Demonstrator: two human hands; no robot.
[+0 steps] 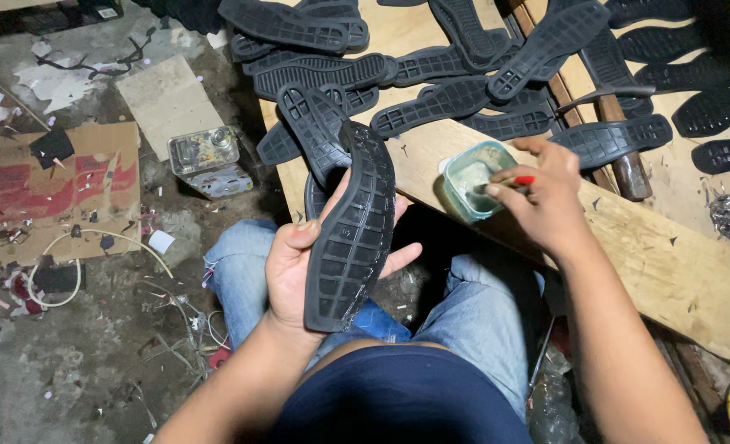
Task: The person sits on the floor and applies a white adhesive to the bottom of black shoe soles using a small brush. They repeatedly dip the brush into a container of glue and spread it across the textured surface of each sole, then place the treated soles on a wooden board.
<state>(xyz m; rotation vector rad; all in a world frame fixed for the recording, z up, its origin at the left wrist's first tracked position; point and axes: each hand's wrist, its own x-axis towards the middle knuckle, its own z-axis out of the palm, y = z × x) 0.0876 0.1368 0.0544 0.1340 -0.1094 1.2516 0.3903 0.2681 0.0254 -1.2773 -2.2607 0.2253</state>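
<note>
**Sole in the left hand, brush at the pot**

Rubber shoe sole (351,234), black and ribbed with a grid tread, stands nearly upright at the middle of the view, tread facing the camera. The left hand (299,267) cups it from behind: thumb hooked over the edge at nine o'clock, fingertips showing past the edge at three o'clock, palm partly open around it. The sole curves gently along its length, so it looks light and flexible rather than stiff; the tread should give a sure, non-slip hold. Gripping across the narrow waist, as here, seems the steadiest place, leaving toe and heel free.

At two o'clock from the sole, the right hand (546,201) is closed around a thin red-handled brush (509,182), whose tip dips into a small pale-green pot (468,179) sitting on the edge of a wooden plank (661,255).

Beyond, at twelve o'clock, a heap of black soles (431,78) covers the bench. At ten o'clock a dented metal can (209,160) lies on the littered floor, with flattened cardboard (48,193) at nine o'clock. Blue jeans (242,263) show just below the hands.
</note>
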